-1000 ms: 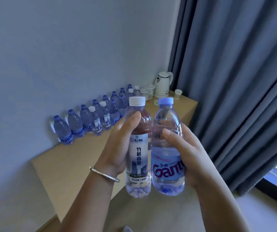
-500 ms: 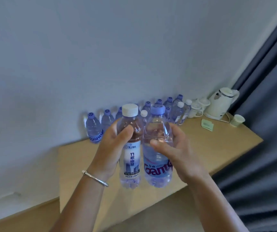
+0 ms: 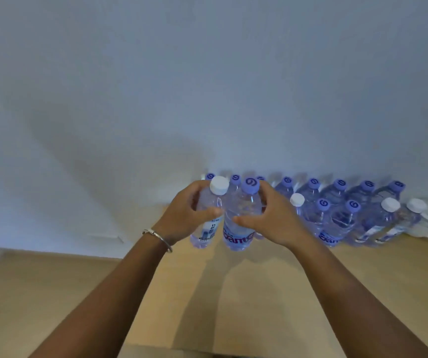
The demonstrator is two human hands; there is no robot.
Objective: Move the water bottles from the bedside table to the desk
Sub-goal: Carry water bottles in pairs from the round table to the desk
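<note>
Bottles (image 3: 236, 215) now lower, upright, caps up

Clear glossy plastic bottles (image 3: 238, 218); matt wooden desk (image 3: 259, 293); metal bracelet (image 3: 157, 235).

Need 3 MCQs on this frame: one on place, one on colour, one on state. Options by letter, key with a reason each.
1. Where do the bottles already put down stand?
A. along the wall at the back of the desk
B. on the floor
C. at the near desk edge

2. What colour is the cap of the bottle in the left hand?
A. purple
B. white
C. green

3. What is the right hand doing?
A. hanging idle
B. pressing flat on the desk
C. gripping a bottle

Key:
1 A: the bottle rows line the wall on the desk.
2 B: the left hand grips the white-capped bottle.
3 C: the right hand curls round the purple-capped bottle.
</note>
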